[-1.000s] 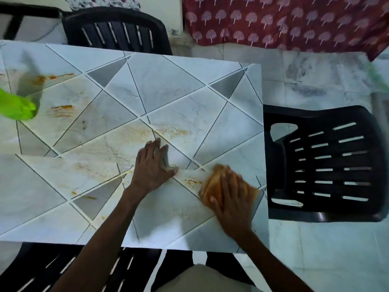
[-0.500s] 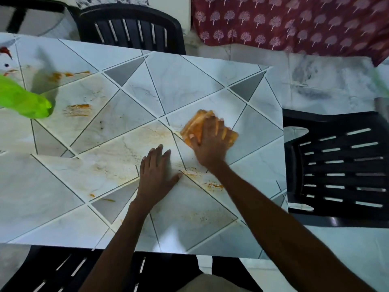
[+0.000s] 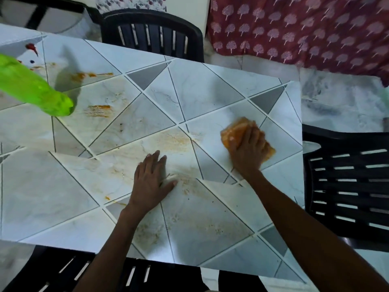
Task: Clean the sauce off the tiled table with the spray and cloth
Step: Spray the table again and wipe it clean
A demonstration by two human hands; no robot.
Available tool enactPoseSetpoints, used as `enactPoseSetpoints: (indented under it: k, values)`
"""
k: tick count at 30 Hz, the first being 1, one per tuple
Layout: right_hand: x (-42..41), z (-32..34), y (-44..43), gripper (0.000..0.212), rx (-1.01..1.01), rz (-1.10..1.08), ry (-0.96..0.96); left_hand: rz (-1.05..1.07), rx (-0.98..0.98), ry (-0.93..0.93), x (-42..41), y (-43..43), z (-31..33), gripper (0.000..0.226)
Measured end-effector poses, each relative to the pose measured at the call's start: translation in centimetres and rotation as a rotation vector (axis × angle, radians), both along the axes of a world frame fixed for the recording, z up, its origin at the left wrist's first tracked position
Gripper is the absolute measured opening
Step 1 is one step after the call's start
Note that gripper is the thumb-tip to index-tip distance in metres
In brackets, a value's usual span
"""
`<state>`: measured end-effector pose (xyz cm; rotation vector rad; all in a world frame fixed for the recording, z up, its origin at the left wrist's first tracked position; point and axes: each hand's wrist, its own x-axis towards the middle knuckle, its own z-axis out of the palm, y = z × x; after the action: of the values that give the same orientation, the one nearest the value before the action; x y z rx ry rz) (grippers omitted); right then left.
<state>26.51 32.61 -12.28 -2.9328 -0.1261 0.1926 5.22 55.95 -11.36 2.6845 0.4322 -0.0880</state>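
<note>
An orange cloth (image 3: 233,131) lies on the tiled table (image 3: 200,85), right of its middle. My right hand (image 3: 249,151) presses down on the cloth with fingers spread over it. My left hand (image 3: 150,180) rests flat on the tiles near the front, fingers straight. A green spray bottle (image 3: 31,87) stands at the table's left edge, blurred. Orange sauce smears (image 3: 99,110) lie beside the bottle, and a fainter smear (image 3: 176,142) lies just beyond my left hand. Red blobs (image 3: 31,47) sit at the far left corner.
A black plastic chair (image 3: 347,182) stands by the table's right edge. Another black chair (image 3: 151,32) is tucked in at the far side, and a third (image 3: 63,268) is under the front edge. A maroon patterned cloth (image 3: 305,28) hangs at the back right.
My right hand has swept the cloth from the front right corner to the table's middle and then back toward the right. My left hand has stayed planted on the tiles.
</note>
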Motion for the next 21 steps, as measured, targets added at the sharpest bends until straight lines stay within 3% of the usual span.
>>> enactPoseSetpoints:
  k: [2,5,9,11,14,18,21]
  values:
    - [-0.2,0.1,5.6,0.082,0.002,0.124,-0.051,0.022,-0.001,-0.032,-0.1,0.6,0.1,0.077]
    - [-6.0,0.5,10.1,0.08,0.013,0.476,-0.059,0.093,0.057,-0.093,-0.7,2.1,0.1,0.063]
    - [-12.8,0.3,4.0,0.079,0.026,0.793,0.026,0.12,0.068,-0.082,-1.9,4.9,-0.6,0.073]
    - [-13.0,0.0,-1.1,0.078,-0.004,0.795,0.033,0.087,0.116,-0.029,-2.1,5.5,-1.0,0.079]
    - [-8.5,-0.1,-3.6,0.078,-0.059,0.553,0.01,0.083,0.142,0.007,-2.3,5.4,-0.9,0.084]
    - [-1.2,-0.4,5.6,0.08,-0.054,0.25,-0.057,0.085,0.086,-0.016,-2.5,5.4,-0.8,0.083]
    - [-1.8,-0.1,14.5,0.082,0.006,0.383,-0.073,0.099,-0.026,-0.069,-2.9,6.4,-0.6,0.075]
